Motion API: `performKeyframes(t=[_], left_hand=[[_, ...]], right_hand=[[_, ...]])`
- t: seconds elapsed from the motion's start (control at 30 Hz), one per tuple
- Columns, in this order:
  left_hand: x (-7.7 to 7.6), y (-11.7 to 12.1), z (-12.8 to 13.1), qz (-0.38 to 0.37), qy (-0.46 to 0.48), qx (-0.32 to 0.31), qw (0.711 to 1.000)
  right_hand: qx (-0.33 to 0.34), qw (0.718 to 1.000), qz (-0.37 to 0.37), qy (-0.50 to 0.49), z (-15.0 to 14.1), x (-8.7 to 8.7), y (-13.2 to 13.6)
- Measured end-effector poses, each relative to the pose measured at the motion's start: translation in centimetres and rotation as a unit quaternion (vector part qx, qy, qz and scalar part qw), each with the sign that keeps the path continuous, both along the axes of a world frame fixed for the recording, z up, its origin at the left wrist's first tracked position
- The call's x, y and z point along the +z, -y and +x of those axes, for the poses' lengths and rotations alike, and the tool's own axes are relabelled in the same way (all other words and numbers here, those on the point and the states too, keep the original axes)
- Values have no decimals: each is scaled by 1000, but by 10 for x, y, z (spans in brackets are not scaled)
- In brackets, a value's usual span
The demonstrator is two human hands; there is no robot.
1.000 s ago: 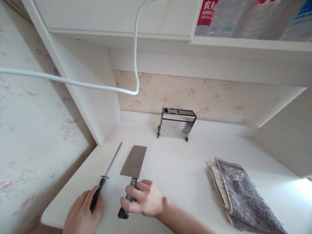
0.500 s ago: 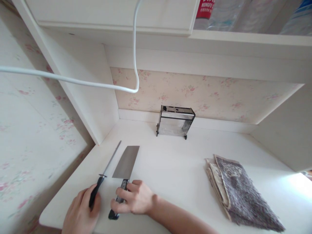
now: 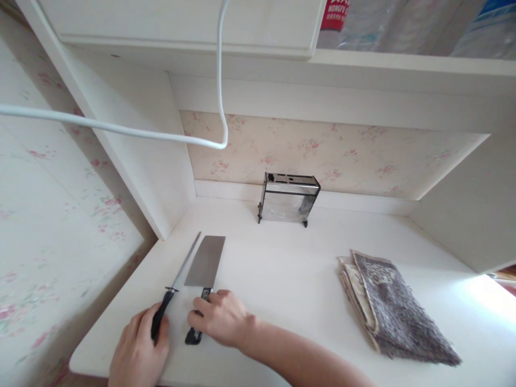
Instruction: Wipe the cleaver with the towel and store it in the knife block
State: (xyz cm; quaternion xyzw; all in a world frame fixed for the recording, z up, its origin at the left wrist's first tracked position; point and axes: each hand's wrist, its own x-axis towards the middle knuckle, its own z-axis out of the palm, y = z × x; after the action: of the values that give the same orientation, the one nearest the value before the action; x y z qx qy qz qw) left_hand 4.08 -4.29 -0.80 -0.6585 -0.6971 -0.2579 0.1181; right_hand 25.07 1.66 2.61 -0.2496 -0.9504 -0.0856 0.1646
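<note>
On the left of the white tabletop, my left hand (image 3: 140,344) is closed around the black handle of a sharpening steel (image 3: 186,264), whose thin rod points away from me. Just right of it lies a cleaver (image 3: 206,262) with a broad grey blade and a dark handle. The fingers of my right hand (image 3: 223,317) are wrapped over that handle from above. Rod and blade run nearly side by side, their far ends close together. Part of each handle is hidden under my fingers.
A metal knife block (image 3: 289,204) stands near the back wall. To the right lies a folded grey-brown towel (image 3: 403,312) on the white tabletop (image 3: 282,269). A white cable (image 3: 161,135) hangs across the upper left, below a cabinet (image 3: 181,27).
The cleaver and my right hand have shifted slightly away from me, its blade tip now nearer the steel's tip. My left hand keeps its hold on the steel. The view moved a little.
</note>
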Motion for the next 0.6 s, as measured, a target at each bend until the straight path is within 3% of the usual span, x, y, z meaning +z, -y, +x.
performKeyframes(t=[0.23,0.47,0.6], left_hand=[[-10,0,-6,-1,1,-3,1000],[-17,-3,-11,-28,19,12,999],[-18,-4,-9,-30,31,22,999]], right_hand=[[-15,999,-34,14,-3,10,5],[-24,999,-45,7,-5,7,6],[-23,998,-61,-1,5,17,9]])
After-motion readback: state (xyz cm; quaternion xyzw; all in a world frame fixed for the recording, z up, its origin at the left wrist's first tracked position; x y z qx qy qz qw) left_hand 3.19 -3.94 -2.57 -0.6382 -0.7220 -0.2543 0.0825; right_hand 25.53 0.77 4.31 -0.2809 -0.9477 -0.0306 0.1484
